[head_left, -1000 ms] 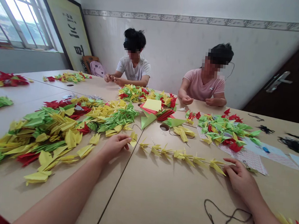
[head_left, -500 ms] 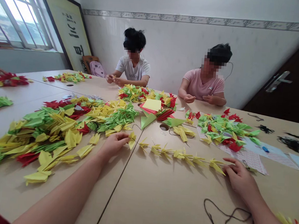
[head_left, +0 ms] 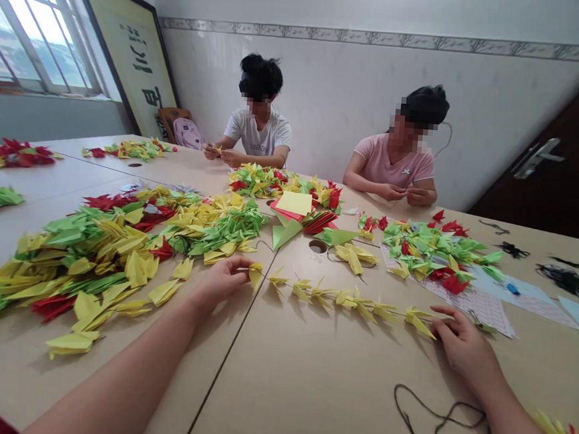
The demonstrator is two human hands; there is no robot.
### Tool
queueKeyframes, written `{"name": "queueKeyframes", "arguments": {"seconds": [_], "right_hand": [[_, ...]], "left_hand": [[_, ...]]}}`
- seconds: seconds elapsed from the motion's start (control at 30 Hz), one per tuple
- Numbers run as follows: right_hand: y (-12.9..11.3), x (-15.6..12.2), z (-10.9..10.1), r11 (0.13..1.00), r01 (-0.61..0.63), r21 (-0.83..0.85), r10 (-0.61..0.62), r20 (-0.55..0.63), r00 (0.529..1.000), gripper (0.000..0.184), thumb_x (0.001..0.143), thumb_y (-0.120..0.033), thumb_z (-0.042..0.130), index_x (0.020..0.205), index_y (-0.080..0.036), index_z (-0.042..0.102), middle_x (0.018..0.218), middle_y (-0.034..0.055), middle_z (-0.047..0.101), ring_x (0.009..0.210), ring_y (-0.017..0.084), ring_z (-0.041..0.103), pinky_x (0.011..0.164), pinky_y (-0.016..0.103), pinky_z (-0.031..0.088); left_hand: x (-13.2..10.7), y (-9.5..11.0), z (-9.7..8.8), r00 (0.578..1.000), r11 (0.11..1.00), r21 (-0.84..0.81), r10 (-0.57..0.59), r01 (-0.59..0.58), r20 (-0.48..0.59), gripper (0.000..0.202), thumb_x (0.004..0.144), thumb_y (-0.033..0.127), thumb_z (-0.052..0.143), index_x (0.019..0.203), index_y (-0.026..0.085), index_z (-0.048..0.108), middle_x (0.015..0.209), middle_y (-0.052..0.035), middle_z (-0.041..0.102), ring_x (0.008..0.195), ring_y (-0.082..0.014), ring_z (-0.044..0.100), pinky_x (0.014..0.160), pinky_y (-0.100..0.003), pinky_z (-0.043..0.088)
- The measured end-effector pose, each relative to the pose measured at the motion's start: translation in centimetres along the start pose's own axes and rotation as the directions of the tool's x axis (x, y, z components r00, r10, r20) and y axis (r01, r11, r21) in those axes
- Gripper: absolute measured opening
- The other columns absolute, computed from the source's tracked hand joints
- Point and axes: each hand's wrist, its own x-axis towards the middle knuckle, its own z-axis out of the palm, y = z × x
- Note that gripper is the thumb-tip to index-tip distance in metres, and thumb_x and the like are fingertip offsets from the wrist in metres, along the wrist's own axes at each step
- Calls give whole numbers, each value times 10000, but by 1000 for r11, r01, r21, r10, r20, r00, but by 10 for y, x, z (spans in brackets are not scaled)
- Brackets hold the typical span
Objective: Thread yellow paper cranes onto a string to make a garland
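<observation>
A dark string carries several yellow folded paper cranes [head_left: 355,302] in a row, stretched low over the table. My left hand [head_left: 220,282] pinches the crane [head_left: 255,276] at the left end of the row. At the other end, my right hand [head_left: 460,341] is closed on the string beside the last crane [head_left: 419,321]; its fingertips partly hide the hold. Below my right wrist, a loose dark cord [head_left: 436,426] lies in loops on the table.
A big heap of green, yellow and red folded paper [head_left: 116,250] covers the left side. Paper squares [head_left: 294,203] lie stacked mid-table, near a round hole [head_left: 318,246]. Another pile [head_left: 432,248] sits on printed sheets at right. Two co-workers [head_left: 259,131] sit across the table.
My hands and the strung cranes stay almost still. The co-worker in pink has brought both hands together. At the far left, another person's hand has drawn back from the red pile.
</observation>
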Motion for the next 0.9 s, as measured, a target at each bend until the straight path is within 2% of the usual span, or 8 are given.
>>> {"name": "queueKeyframes", "arguments": {"seconds": [0.1,0.23,0.33,0.4,0.57,0.7,0.8,0.9], "right_hand": [[2,2,-1,999,-36,37,33,72,997,302,659,-324,471,925,-217,565,591,5,654,586,207,626,562,305,465],[3,3,-1,998,-46,46,42,83,996,303,659,-324,473,929,-215,558,595,8,650,595,208,623,575,308,462],[1,1,-2,998,-43,49,39,85,996,300,662,-326,473,926,-210,556,599,7,651,591,203,621,574,306,459],[0,0,-2,998,-37,51,32,83,996,296,663,-328,473,923,-212,556,603,4,653,591,200,621,572,303,457],[-1,0,-2,999,-32,38,29,79,996,291,665,-339,477,918,-220,559,609,2,657,589,199,621,562,300,452],[1,1,-2,998,-52,33,49,82,995,298,664,-339,476,924,-220,560,620,2,661,602,202,622,574,305,456],[2,1,-1,997,-65,43,61,81,995,308,658,-343,480,928,-221,563,622,1,661,612,204,623,588,307,460],[0,0,-1,996,-71,51,67,85,994,308,654,-339,483,926,-221,569,616,1,659,612,202,623,586,302,460]], "left_hand": [[-1,2,1,1000,999,31,12,-12,3,383,556,220,633,930,142,602,715,-17,643,527,-97,541,459,-181,371],[3,-3,-1,993,989,121,94,-86,-68,351,542,308,694,842,144,615,764,-35,659,645,-138,588,548,-211,423],[6,-7,-3,995,978,194,88,-77,-48,357,584,435,670,784,147,597,734,-30,657,657,-147,596,566,-220,424],[7,-9,-4,997,987,148,67,-62,-32,350,609,466,646,740,155,554,734,-23,654,656,-140,603,579,-222,431],[7,-10,0,998,998,-12,56,-56,-6,358,606,439,663,697,167,449,744,-29,644,702,-148,624,631,-250,472],[7,-8,2,998,994,-90,55,-55,-1,370,589,389,691,794,176,467,734,-16,645,728,-143,626,651,-251,492],[7,-5,3,1000,996,-82,19,-19,-1,380,609,358,673,893,177,498,726,-9,642,690,-128,619,633,-239,487],[7,-5,3,1000,1000,-16,15,-15,-26,362,609,364,661,880,170,518,712,0,631,663,-123,610,608,-224,468]]}}
